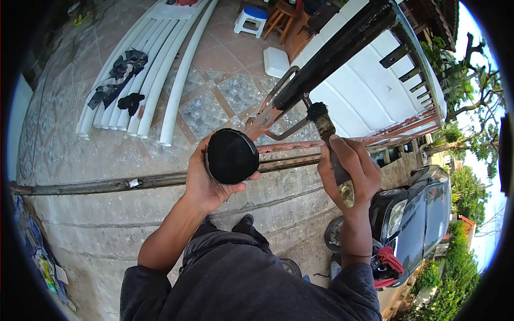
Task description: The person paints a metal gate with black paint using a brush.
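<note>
My left hand (206,184) is wrapped round a paint can (232,155), its open top showing glossy black paint. In my right hand (353,168) is a paintbrush (325,125), gripped by its worn handle with the dark bristles pointing away from me. The bristle tip is right at a thin metal rod on the gate frame (321,61). Much of that frame's upper bar is coated black, while its lower end and the lower rail (292,146) show reddish, rusty metal.
White pipes (155,80) lie on the tiled floor at left, with dark cloths on them. A floor track (96,189) crosses in front of my feet. A blue-and-white stool (250,20) stands at the back; a dark car (412,206) is parked at right.
</note>
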A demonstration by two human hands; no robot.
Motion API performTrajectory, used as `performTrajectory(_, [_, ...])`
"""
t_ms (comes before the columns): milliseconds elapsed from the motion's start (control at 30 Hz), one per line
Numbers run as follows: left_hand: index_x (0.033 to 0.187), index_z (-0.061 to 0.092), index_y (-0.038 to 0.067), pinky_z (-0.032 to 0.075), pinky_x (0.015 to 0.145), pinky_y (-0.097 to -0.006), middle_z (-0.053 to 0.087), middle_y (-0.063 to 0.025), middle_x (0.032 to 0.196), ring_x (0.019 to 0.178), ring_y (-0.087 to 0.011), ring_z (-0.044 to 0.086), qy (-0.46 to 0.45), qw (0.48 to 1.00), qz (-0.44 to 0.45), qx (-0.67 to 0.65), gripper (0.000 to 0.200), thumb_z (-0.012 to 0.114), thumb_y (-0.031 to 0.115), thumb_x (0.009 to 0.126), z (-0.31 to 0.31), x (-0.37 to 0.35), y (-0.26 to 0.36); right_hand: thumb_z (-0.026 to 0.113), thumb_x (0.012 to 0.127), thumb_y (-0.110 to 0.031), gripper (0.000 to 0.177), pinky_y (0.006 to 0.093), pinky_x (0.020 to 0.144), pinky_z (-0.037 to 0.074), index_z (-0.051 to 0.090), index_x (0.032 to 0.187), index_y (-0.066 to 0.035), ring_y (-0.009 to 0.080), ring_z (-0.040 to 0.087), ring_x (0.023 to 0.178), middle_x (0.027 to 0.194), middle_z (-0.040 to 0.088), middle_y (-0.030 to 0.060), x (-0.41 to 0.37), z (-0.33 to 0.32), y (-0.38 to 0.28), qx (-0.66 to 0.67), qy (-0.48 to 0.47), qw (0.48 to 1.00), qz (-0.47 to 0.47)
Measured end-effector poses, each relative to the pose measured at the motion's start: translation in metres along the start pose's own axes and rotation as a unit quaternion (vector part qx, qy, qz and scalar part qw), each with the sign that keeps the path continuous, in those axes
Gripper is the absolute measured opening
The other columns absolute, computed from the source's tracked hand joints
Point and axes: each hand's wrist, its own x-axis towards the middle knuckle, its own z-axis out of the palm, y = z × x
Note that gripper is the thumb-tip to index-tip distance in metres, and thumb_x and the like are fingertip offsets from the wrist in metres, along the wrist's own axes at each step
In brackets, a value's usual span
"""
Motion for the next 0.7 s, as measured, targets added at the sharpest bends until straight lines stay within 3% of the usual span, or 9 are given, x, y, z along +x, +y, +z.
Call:
performTrajectory(33, [0.129,0.052,0.001,0.065,0.053,-0.0403,0.066,-0.0237,0.109,0.080,-0.0427,0.070,0.009,1.000,0.006,0.011,0.066,0.031,0.054,0.097,0.004,-0.001,-0.001,0.077,0.074,-0.003,0.029,0.0301,0.045,0.047,0.066,0.101,-0.003,0.0190,0.063,0.056,0.085,0.066,0.0090,0.003,0.004,0.001,0.000,0.020,1.000,0.007])
performTrajectory(200, [0.126,0.054,-0.001,0.065,0.053,-0.0396,0.066,-0.0233,0.109,0.080,-0.0420,0.071,0.007,0.999,0.015,0.028,0.066,0.032,0.054,0.098,0.005,-0.001,-0.003,0.077,0.077,-0.004,0.027,0.0266,0.048,0.047,0.066,0.102,-0.003,0.0188,0.063,0.057,0.086,0.066,0.0099,-0.015,0.003,0.005,0.001,-0.060,0.998,0.012])
performTrajectory(300, [0.126,0.054,-0.003,0.065,0.054,-0.0406,0.066,-0.0247,0.109,0.082,-0.0434,0.070,-0.014,0.999,0.023,0.019,0.067,0.032,0.054,0.098,0.004,0.001,-0.005,0.076,0.081,-0.004,0.024,0.0257,0.052,0.051,0.066,0.103,0.000,0.0168,0.067,0.063,0.084,0.068,0.0119,-0.029,-0.004,0.015,0.075,0.083,0.989,0.094])
performTrajectory(333, [0.127,0.053,-0.003,0.065,0.054,-0.0411,0.066,-0.0252,0.110,0.082,-0.0439,0.070,-0.015,0.999,0.025,0.017,0.067,0.032,0.054,0.098,0.006,0.001,-0.006,0.074,0.085,-0.004,0.020,0.0266,0.059,0.056,0.065,0.101,0.004,0.0178,0.070,0.070,0.081,0.069,0.0146,-0.038,0.003,0.026,0.165,0.158,0.958,0.173])
performTrajectory(367, [0.127,0.053,-0.003,0.065,0.054,-0.0415,0.065,-0.0257,0.110,0.083,-0.0444,0.070,-0.013,0.999,0.027,0.015,0.068,0.032,0.054,0.098,0.007,-0.001,-0.007,0.071,0.089,-0.007,0.018,0.0293,0.061,0.059,0.064,0.099,0.007,0.0207,0.072,0.073,0.081,0.070,0.0174,-0.040,0.015,0.026,0.317,0.274,0.849,0.321])
performTrajectory(433, [0.136,0.047,0.000,0.065,0.062,-0.0434,0.057,-0.0260,0.125,0.092,-0.0467,0.067,-0.038,0.999,0.023,0.004,0.064,0.037,0.051,0.097,-0.007,-0.003,-0.007,0.067,0.091,-0.009,0.016,0.0311,0.062,0.061,0.063,0.098,0.006,0.0242,0.073,0.072,0.081,0.070,0.0185,-0.038,0.030,0.045,0.414,0.337,0.744,0.402])
performTrajectory(533, [0.142,0.043,0.004,0.065,0.068,-0.0439,0.053,-0.0251,0.133,0.098,-0.0471,0.066,-0.058,0.998,0.019,-0.005,0.064,0.042,0.048,0.096,-0.010,-0.004,-0.011,0.065,0.093,-0.010,0.015,0.0313,0.060,0.061,0.063,0.098,0.004,0.0243,0.073,0.071,0.082,0.071,0.0194,-0.037,0.057,0.049,0.523,0.336,0.634,0.460])
performTrajectory(700, [0.144,0.042,0.007,0.064,0.066,-0.0416,0.053,-0.0229,0.135,0.099,-0.0446,0.066,-0.027,0.999,0.022,-0.005,0.064,0.048,0.048,0.094,-0.011,0.002,-0.018,0.064,0.094,-0.011,0.014,0.0320,0.060,0.062,0.064,0.098,0.002,0.0260,0.073,0.071,0.083,0.072,0.0192,-0.074,0.074,0.046,0.624,0.301,0.536,0.483])
